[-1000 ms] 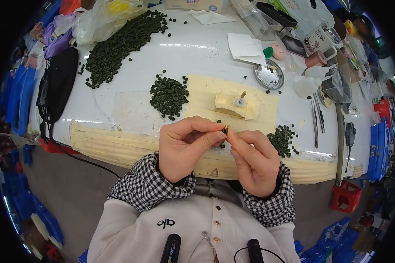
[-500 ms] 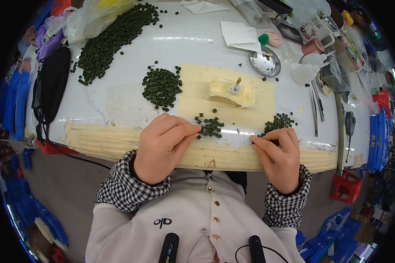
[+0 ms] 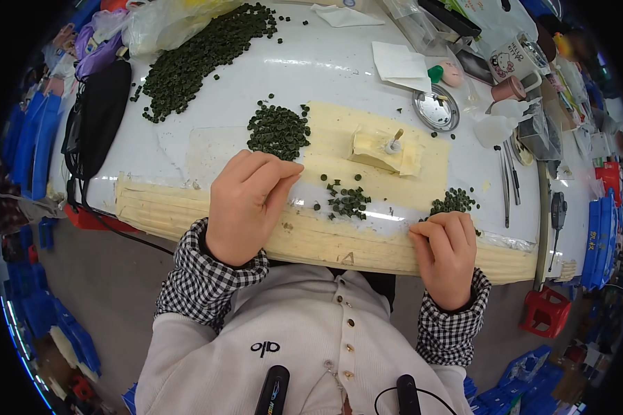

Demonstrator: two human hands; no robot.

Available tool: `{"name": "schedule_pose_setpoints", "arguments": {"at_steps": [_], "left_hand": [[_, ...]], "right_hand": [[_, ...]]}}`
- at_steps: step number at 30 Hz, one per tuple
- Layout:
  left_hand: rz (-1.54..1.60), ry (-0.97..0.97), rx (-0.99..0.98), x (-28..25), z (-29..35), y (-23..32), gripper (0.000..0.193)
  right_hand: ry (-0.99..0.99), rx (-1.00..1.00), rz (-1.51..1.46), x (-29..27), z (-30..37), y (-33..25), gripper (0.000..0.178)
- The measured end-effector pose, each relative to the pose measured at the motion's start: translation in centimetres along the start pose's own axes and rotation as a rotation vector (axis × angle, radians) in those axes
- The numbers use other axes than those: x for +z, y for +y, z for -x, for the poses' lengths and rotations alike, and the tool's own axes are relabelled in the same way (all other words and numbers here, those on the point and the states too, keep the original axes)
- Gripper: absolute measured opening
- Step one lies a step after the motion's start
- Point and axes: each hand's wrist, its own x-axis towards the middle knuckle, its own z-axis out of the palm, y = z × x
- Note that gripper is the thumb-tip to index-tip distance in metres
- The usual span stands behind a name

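My left hand [image 3: 246, 207] hovers by the table's front edge, thumb and forefinger pinched just below a pile of small dark green round parts [image 3: 278, 131]; anything between the fingertips is too small to make out. A smaller cluster of the same parts [image 3: 348, 202] lies to its right, with a few loose pieces around it. At the right, my right hand [image 3: 446, 256] is also closed in a pinch near the edge. Its fingertips sit just below another little heap of green parts [image 3: 455, 200], and what they hold is hidden.
A cream taped block with an upright pin [image 3: 387, 149] stands on a yellow sheet [image 3: 325, 131]. The biggest green pile [image 3: 201, 66] spreads at the far left. Tweezers [image 3: 505, 187], a round metal dish [image 3: 436, 111] and a cup [image 3: 516, 59] are on the right.
My left hand has drawn away from the small middle cluster, left and up toward the larger pile. My right hand has stayed by the right-hand heap. The whole view has shifted slightly.
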Motion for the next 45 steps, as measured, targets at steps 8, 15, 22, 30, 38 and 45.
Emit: {"name": "schedule_pose_setpoints", "arguments": {"at_steps": [8, 15, 22, 30, 38, 45], "left_hand": [[-0.241, -0.074, 0.071, -0.1, -0.5, -0.6, 0.009], [-0.227, -0.057, 0.022, 0.0, -0.6, -0.6, 0.010], [-0.221, -0.050, -0.025, -0.3, -0.3, -0.7, 0.010], [-0.152, -0.051, -0.040, -0.9, 0.1, -0.8, 0.009], [-0.088, -0.066, -0.049, -1.5, 0.6, -1.1, 0.011], [0.053, -0.036, -0.167, -1.5, 0.7, -0.4, 0.017]], "right_hand": [[0.123, 0.001, -0.189, 0.6, -0.2, -0.9, 0.020], [0.119, 0.061, -0.297, 0.6, -0.7, -2.0, 0.019], [0.123, 0.087, -0.328, 0.4, -0.5, -2.1, 0.019], [0.104, 0.156, -0.353, 0.2, -0.3, -2.5, 0.021], [0.099, 0.183, -0.389, 0.3, -0.4, -2.6, 0.020], [0.111, 0.245, -0.464, 0.6, -0.6, -2.6, 0.019]]}}
